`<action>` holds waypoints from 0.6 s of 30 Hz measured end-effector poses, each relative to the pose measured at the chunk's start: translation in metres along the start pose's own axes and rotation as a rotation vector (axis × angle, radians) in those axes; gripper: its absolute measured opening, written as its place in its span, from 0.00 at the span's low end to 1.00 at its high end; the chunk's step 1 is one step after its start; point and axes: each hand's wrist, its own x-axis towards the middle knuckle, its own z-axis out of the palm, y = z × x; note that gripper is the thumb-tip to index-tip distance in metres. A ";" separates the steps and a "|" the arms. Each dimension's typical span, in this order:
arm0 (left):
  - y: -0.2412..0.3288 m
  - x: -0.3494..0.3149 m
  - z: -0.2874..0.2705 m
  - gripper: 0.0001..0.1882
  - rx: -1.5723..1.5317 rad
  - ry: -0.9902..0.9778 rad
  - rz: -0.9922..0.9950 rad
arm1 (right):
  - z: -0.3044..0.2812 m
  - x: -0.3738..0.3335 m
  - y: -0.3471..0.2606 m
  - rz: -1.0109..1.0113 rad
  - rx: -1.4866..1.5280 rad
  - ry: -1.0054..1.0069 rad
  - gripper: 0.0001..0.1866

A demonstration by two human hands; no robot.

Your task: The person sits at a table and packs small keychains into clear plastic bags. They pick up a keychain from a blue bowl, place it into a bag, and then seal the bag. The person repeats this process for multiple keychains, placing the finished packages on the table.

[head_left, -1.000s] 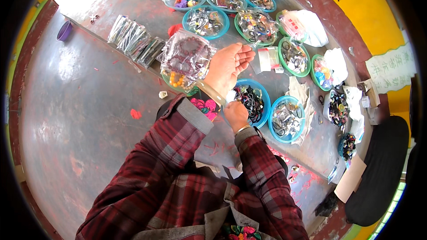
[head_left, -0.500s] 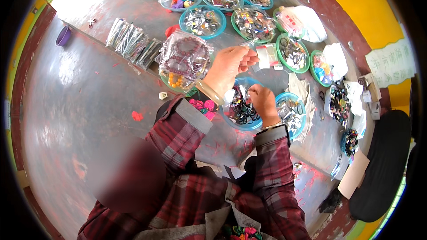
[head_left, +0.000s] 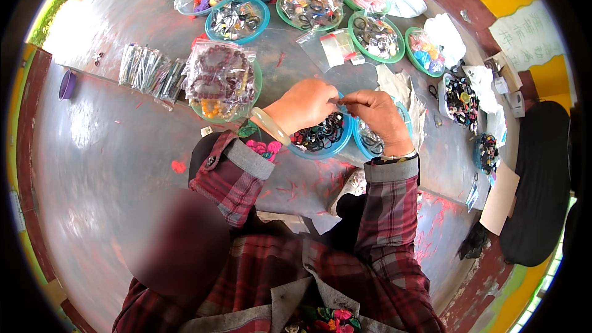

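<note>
Left hand (head_left: 308,103) and right hand (head_left: 377,116) together, fingers meeting, perhaps for fine control; anything pinched too small to tell. Blue basin (head_left: 324,153) of dark loops (head_left: 322,135) just below hands, likely for short reach. Bagged beads (head_left: 217,74) left of hands, apart.

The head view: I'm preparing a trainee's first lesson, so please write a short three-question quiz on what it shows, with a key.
1. Multiple choice: On which wrist is the thick, pale bangle? A) left B) right
2. True or false: The left hand and right hand are close together.
3. Fill in: The clear bag of dark beads lies on a ____ basin.

Key: 1. A; 2. True; 3. green.
</note>
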 end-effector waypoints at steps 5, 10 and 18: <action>0.018 0.012 -0.004 0.10 -0.645 0.041 -0.443 | -0.015 -0.004 0.002 0.027 0.458 0.294 0.13; 0.025 0.016 -0.010 0.12 -1.300 0.160 -0.574 | -0.017 -0.005 0.002 0.027 0.600 0.234 0.15; 0.029 0.016 -0.003 0.11 -1.313 0.182 -0.561 | -0.003 0.000 0.000 0.026 0.594 0.306 0.09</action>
